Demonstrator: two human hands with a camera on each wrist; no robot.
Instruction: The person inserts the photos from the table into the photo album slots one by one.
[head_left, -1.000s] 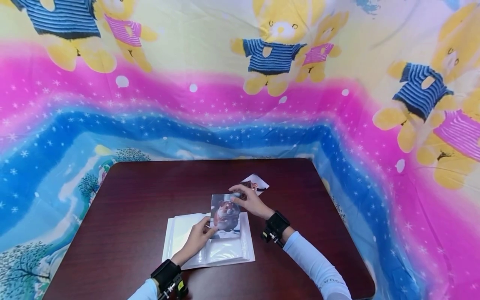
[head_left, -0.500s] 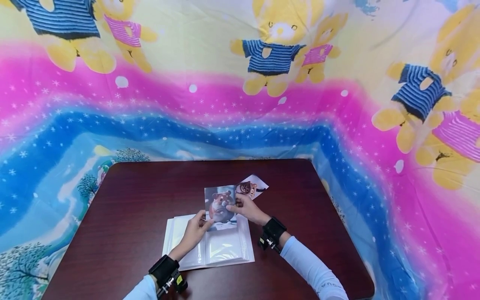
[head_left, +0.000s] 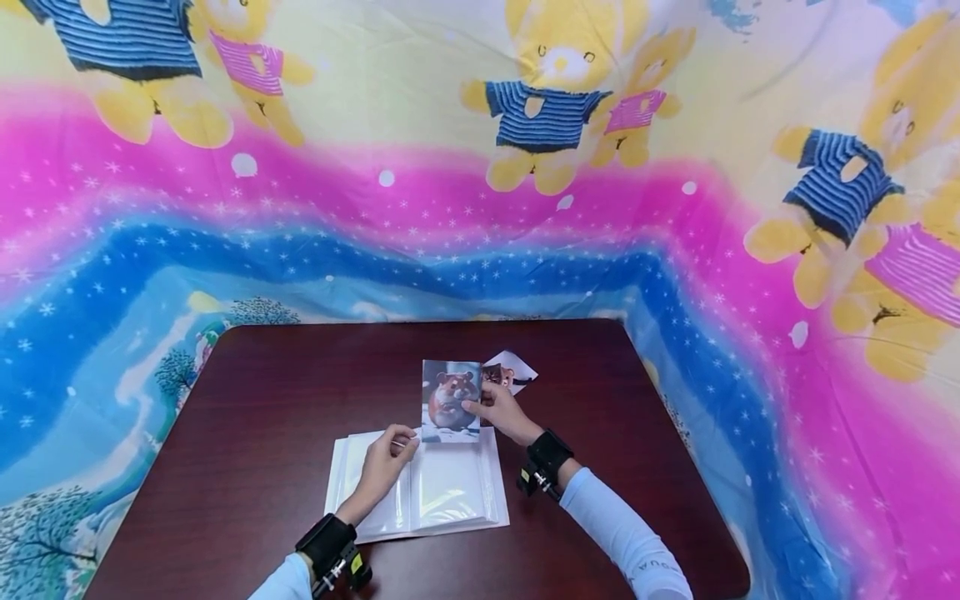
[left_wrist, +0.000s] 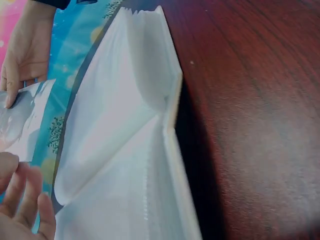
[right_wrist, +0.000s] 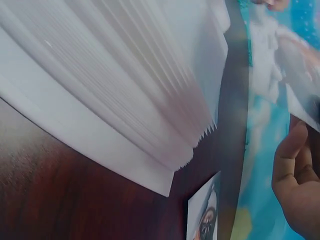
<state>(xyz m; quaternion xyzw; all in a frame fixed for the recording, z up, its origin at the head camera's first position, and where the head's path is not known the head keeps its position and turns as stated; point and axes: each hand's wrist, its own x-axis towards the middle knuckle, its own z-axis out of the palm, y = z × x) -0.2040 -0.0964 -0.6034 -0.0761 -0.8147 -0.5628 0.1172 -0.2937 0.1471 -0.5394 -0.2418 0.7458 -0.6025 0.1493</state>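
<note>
My right hand [head_left: 510,414] pinches the right edge of a photo [head_left: 450,402] of a hamster, thumb on its front. The photo stands upright over the far edge of an open photo album [head_left: 450,493] with clear pocket pages. My left hand [head_left: 382,465] is above the album's left page, its fingers loosely bent near the photo's lower left corner. In the left wrist view, its fingertips [left_wrist: 21,167] are right at the photo's bottom edge, and the album pages fan out beside them. The right wrist view shows the album's stacked page edges [right_wrist: 125,75].
A second photo [head_left: 519,367] of an animal lies behind the right hand, partly covered by it and the held photo. The dark wooden table [head_left: 300,375] carries everything. A patterned cloth [head_left: 420,208] with cartoon bears hangs around its back and sides.
The hamster photo has risen away from the album pages. My left hand has come off its lower left corner, while my right hand has shifted from its top to its right edge.
</note>
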